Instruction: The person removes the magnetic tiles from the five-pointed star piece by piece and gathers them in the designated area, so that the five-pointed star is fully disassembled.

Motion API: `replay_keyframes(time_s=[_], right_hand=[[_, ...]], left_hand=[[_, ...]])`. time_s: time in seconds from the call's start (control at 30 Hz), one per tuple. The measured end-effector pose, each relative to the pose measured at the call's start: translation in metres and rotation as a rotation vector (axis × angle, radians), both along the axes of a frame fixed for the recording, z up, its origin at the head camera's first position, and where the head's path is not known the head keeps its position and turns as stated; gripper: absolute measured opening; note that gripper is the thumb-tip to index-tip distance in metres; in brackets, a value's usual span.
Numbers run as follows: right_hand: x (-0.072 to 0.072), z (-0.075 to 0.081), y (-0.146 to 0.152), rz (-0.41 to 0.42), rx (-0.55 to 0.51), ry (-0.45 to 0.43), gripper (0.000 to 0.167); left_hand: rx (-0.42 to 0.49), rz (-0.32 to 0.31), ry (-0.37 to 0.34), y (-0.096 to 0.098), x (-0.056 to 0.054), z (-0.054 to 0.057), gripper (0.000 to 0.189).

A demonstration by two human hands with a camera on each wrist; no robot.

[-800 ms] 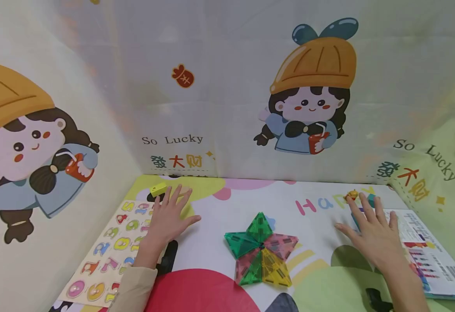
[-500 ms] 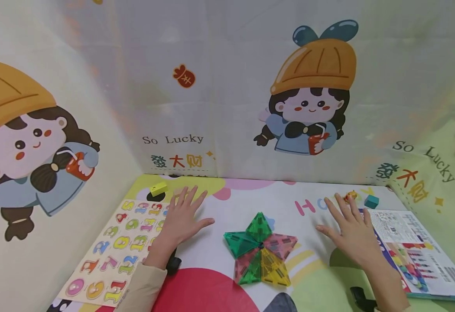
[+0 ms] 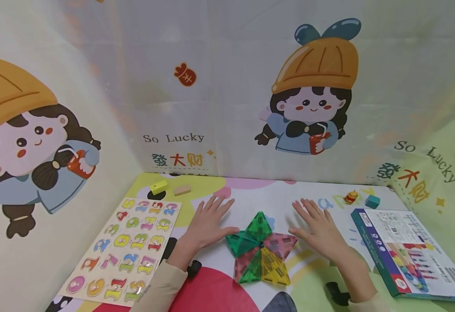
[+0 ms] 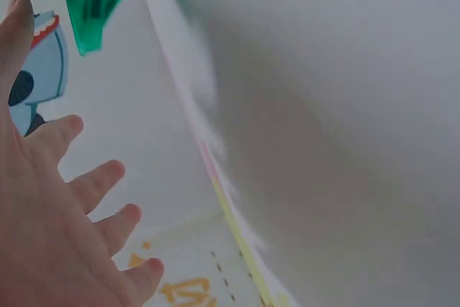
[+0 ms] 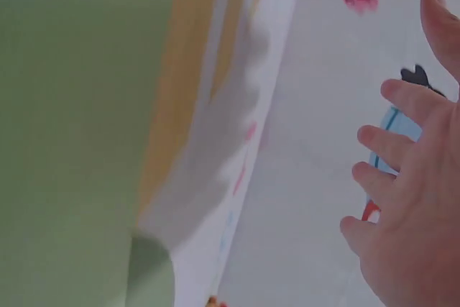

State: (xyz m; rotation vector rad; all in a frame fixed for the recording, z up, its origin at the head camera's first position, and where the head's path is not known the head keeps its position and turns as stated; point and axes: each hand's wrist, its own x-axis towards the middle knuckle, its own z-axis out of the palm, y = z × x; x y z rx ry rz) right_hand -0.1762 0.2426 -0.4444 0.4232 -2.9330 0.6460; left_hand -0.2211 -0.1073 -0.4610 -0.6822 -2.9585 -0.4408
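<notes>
My left hand [image 3: 211, 222] and right hand [image 3: 323, 232], spread and empty, flank the star of translucent green, pink and yellow plastic tiles [image 3: 261, 253] on the table [image 3: 256, 197], where either dipping too low could skew it.

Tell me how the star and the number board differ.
The star is see-through; the number board is pale and opaque. The star has points, while the number board is four-sided. The star lies between left hand and right hand; the number board lies left of both. Both are multicoloured.
</notes>
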Motion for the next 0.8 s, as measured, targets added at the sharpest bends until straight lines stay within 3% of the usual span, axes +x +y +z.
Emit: replay_keyframes(time_s=[0.3,0.53,0.8], right_hand=[[-0.003,-0.003,-0.022,0.067,-0.042,-0.06,0.07],[-0.007,0.0,-0.031,0.105,-0.105,-0.245,0.065],[-0.01,-0.001,-0.03,0.213,-0.338,-0.466,0.039]], left_hand=[[-0.028,-0.083,-0.034,0.031,0.003,0.004,0.088],[-0.042,-0.157,-0.103,0.05,0.011,0.006,0.088],[-0.047,-0.186,-0.133,0.059,0.014,0.004,0.081]])
